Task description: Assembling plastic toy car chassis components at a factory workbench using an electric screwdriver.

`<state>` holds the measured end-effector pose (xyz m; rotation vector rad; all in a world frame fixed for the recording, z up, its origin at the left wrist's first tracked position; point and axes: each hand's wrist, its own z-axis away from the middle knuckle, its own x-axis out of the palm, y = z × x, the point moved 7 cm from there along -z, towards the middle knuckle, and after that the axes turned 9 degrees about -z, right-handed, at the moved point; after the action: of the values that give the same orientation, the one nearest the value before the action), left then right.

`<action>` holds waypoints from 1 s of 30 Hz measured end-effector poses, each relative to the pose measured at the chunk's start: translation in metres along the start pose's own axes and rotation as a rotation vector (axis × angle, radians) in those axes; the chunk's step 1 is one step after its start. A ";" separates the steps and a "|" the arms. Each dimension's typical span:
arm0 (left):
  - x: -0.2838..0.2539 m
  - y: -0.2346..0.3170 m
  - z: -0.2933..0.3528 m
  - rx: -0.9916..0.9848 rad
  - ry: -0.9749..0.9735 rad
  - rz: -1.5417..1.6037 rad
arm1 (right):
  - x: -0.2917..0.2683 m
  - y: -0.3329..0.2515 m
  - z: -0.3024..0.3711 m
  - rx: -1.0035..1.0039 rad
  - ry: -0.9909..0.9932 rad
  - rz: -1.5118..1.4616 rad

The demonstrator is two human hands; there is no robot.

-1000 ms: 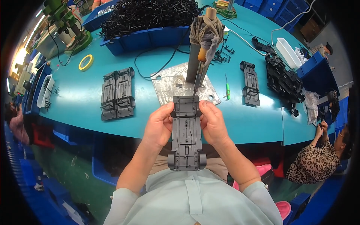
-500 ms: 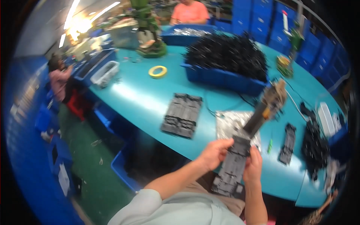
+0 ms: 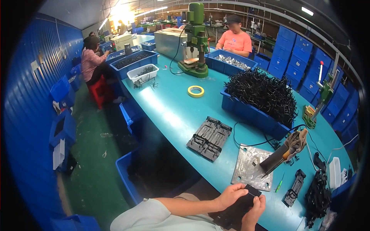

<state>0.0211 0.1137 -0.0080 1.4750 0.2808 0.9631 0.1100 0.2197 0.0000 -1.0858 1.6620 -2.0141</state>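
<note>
Both my hands hold a flat black plastic chassis part (image 3: 236,211) at the bottom of the view, in front of the teal table's (image 3: 169,111) near edge. My left hand (image 3: 230,195) grips its upper left side, and my right hand (image 3: 253,210) closes on its right edge. Just beyond them a grey metal plate (image 3: 249,170) lies on the table, with a tool (image 3: 283,153) whose handle is wrapped in cloth standing on it. A stack of black moulded parts (image 3: 210,138) rests to the left of the plate.
A blue bin (image 3: 259,103) heaped with black plastic pieces, a roll of yellow tape (image 3: 195,91) and a green drill press (image 3: 197,38) stand further back. More black parts (image 3: 319,190) lie at the right. Other people work at the far end; blue crates line the wall and floor.
The view has swung up and to the left, so my hands and the black part now sit at the bottom edge. Both hands still hold the part.
</note>
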 end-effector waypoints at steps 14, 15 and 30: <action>0.001 -0.019 0.020 0.106 0.099 -0.216 | 0.003 -0.002 0.036 -0.163 0.090 0.024; 0.001 -0.014 0.022 0.116 0.098 -0.182 | 0.004 -0.003 0.036 -0.155 0.058 0.067; -0.003 -0.010 0.032 -0.081 -0.090 0.033 | 0.009 0.007 0.030 0.020 0.024 -0.091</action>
<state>0.0449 0.0907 -0.0134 1.4477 0.1506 0.9215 0.1241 0.1911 -0.0018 -1.1548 1.6277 -2.1037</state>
